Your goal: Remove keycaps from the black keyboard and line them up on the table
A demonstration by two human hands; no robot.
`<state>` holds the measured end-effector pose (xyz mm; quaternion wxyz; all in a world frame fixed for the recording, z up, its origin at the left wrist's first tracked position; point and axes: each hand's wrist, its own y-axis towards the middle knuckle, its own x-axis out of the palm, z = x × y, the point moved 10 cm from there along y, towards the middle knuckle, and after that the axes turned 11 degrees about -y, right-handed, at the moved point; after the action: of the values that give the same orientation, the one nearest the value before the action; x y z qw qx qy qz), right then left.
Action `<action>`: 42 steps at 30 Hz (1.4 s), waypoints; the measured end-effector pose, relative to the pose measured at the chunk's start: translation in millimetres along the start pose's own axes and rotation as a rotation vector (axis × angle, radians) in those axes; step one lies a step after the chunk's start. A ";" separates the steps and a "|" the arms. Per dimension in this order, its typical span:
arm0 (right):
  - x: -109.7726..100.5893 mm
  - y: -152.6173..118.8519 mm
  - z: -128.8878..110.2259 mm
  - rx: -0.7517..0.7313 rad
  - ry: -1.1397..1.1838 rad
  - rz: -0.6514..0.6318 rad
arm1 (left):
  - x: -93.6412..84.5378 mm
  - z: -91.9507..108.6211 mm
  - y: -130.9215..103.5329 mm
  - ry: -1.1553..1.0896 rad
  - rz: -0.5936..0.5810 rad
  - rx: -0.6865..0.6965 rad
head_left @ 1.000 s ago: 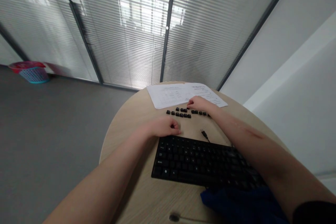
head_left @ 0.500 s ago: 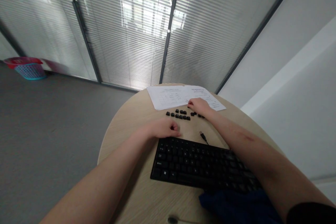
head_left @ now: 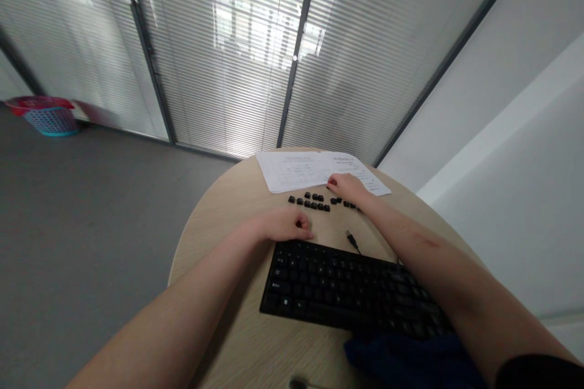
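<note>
My right hand (head_left: 345, 184) reaches to the near edge of the papers, its fingertips closed on a small black keycap (head_left: 327, 188) low over the table. Several loose black keycaps (head_left: 314, 205) lie in short rows to its left, and others (head_left: 347, 203) sit beneath its wrist. My left hand (head_left: 287, 223) rests on the table by the top-left corner of a black keyboard (head_left: 337, 285). Its fingers are loosely curled, and I see nothing in them. A USB plug (head_left: 351, 238) on a cable lies between my arms, just beyond the keyboard.
Printed papers (head_left: 292, 170) cover the far edge of the round wooden table (head_left: 205, 237). Dark blue cloth (head_left: 401, 358) lies at the keyboard's front right. A small dark object (head_left: 298, 382) is at the bottom edge. Red and blue baskets (head_left: 50, 118) stand on the floor by the glass partition.
The view has shifted very slightly. Both hands stay almost where they were, the right one still pinching at the papers' edge.
</note>
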<state>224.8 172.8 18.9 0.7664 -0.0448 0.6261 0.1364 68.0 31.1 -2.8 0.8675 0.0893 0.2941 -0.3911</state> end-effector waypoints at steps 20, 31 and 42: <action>3.0 -5.7 6.0 -0.083 0.293 -0.001 | 2.2 1.3 -1.6 0.028 -0.029 -0.007; 0.0 -19.8 -0.6 -0.125 0.408 -0.057 | 2.1 3.8 -3.0 0.012 -0.037 -0.025; -7.1 -23.6 0.4 -0.162 0.325 -0.041 | 2.4 1.0 0.2 0.004 -0.036 0.012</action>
<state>230.2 149.2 23.5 0.6517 -0.1406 0.7275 0.1617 69.8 29.3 -3.4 0.8591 0.0897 0.2952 -0.4083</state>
